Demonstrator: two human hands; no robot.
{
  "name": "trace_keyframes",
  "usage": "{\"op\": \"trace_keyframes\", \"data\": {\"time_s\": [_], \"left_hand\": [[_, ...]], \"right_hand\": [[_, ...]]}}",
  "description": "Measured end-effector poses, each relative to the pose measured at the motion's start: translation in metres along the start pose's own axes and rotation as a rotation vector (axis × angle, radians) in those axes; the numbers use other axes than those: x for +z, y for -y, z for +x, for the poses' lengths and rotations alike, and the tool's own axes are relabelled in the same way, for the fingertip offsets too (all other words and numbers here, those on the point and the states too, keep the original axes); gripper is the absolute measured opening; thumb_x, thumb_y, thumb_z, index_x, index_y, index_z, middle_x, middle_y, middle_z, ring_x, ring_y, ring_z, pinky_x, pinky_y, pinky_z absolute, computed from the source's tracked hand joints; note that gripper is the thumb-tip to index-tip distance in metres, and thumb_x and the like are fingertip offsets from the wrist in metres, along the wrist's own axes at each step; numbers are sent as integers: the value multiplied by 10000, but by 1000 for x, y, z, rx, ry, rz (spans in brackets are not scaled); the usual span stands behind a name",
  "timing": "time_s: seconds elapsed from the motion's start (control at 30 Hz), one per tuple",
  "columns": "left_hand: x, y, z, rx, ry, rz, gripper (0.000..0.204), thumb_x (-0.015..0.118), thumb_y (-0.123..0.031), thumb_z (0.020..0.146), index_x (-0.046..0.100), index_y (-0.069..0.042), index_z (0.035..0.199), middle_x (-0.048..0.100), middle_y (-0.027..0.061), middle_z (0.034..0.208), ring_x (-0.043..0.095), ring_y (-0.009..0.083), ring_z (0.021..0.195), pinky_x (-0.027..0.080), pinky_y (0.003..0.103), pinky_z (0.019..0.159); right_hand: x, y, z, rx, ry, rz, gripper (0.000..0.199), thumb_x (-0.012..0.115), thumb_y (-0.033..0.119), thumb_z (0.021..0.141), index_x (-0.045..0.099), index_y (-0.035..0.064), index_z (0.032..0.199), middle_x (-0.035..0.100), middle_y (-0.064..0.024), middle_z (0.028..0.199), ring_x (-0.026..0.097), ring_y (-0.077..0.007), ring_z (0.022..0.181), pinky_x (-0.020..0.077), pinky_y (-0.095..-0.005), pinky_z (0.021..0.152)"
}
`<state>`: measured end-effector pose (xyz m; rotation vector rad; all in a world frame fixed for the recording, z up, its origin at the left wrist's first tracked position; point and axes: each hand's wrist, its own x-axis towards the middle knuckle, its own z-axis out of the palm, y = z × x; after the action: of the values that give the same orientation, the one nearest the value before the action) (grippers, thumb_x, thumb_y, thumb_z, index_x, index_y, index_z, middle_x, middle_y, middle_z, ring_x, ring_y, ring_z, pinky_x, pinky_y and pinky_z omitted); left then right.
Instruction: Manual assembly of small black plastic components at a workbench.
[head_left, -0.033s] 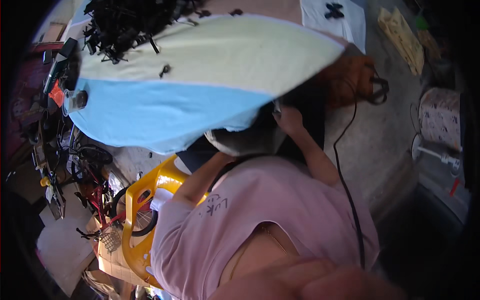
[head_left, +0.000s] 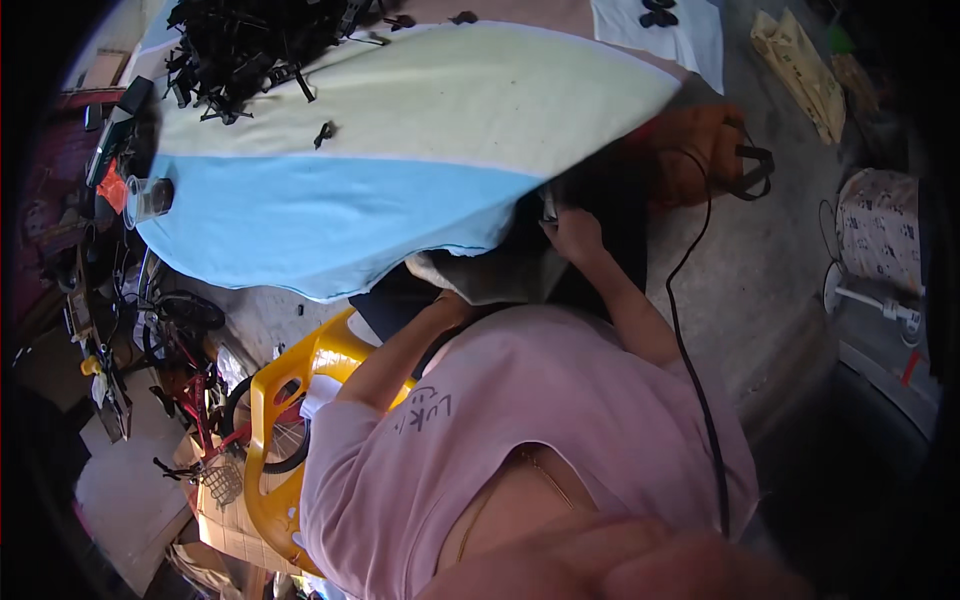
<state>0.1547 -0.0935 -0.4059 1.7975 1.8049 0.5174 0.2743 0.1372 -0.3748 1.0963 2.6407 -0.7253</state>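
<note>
My right hand (head_left: 577,236) is closed on a small silvery metal object (head_left: 549,205) over my lap, beside the table's near edge. Its kind is too small to make out. My left hand (head_left: 452,308) lies at the near left edge of a grey, bowl-like or folded cloth thing (head_left: 490,280) in my lap; its fingers are hidden. The blue and cream tablecloth (head_left: 330,220) hangs over the far side of that grey thing. A big heap of small black plastic parts (head_left: 250,50) lies on the cloth, with one loose black part (head_left: 324,134) nearer to me.
A clear plastic cup (head_left: 150,199) stands at the table's left edge. To my left are a yellow plastic chair (head_left: 268,420) and a red bicycle (head_left: 205,400). A black cable (head_left: 675,300) runs down my right side. Beyond it lies an orange-brown bag (head_left: 700,150).
The whole view has shifted slightly, with the table a little higher in it. Both hands stay in nearly the same places, the right still closed on the silvery object.
</note>
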Motion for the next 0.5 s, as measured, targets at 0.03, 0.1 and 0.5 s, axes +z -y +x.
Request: {"op": "trace_keyframes", "data": {"time_s": [0.03,0.1,0.5], "left_hand": [[0,1,-9,-89,7,-8,319,447,-193,834,585,-44,1080,574,172,1093,517,323,1048,395,376,915],[-20,0,-22,-157,8,-9,331,432,-195,846,578,-46,1104,572,171,1107,535,307,1033,396,370,918],[-41,-46,61,-138,419,28,295,566,-226,781,581,4,965,613,188,927,582,348,886,459,387,780]], "right_hand": [[-3,-1,-2,-18,-20,25,320,639,323,730,575,33,847,606,-185,761,598,-341,720,481,-425,640],[-6,-10,-5,-27,-73,16,322,644,317,728,577,29,855,606,-183,753,598,-342,716,482,-424,640],[-10,5,-40,-106,-151,-52,338,658,281,720,581,3,896,613,-185,746,605,-341,725,490,-418,662]]}}
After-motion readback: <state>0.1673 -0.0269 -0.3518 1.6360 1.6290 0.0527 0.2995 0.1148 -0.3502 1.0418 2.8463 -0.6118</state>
